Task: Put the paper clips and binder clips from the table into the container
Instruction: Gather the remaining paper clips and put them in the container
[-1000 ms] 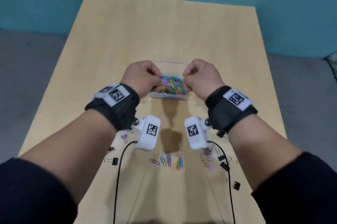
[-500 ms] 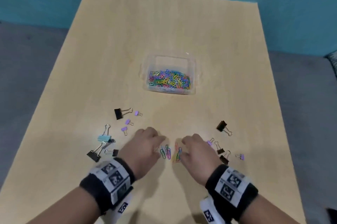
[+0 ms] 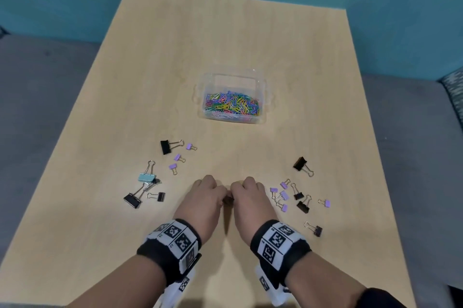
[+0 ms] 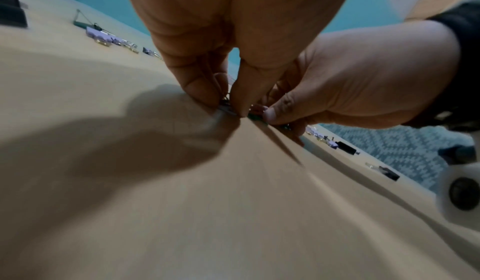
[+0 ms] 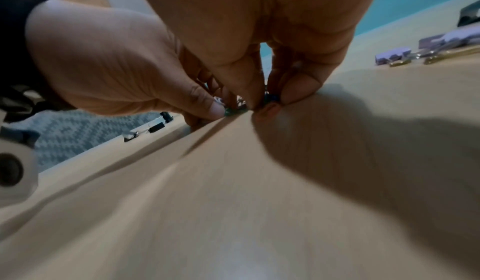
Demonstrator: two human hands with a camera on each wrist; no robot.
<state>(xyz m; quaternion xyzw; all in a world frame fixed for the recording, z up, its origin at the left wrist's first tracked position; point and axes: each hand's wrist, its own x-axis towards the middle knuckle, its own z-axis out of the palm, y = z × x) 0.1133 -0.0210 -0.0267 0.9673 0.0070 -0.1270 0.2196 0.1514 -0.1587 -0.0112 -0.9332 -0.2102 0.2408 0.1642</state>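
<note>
A clear plastic container (image 3: 266,97) stands mid-table, holding several coloured paper clips (image 3: 231,104). Both hands are down on the table in front of it, knuckles nearly touching. My left hand (image 3: 222,197) has its thumb and fingers curled together on the tabletop, pinching paper clips (image 4: 225,106). My right hand (image 3: 234,196) pinches in the same way just beside it, with a green paper clip (image 5: 231,110) showing between the two hands. The hands hide most of the loose paper clips. Binder clips lie on both sides of the hands.
Left of the hands lie black binder clips (image 3: 165,146), small purple ones (image 3: 173,166) and a light blue one (image 3: 146,177). To the right are a black one (image 3: 300,163) and a cluster of purple and black ones (image 3: 284,194). Bare wood stretches behind the container.
Both hands have come back from above the container to the near part of the table and closed their fingers over the loose paper clips, which are now mostly hidden.
</note>
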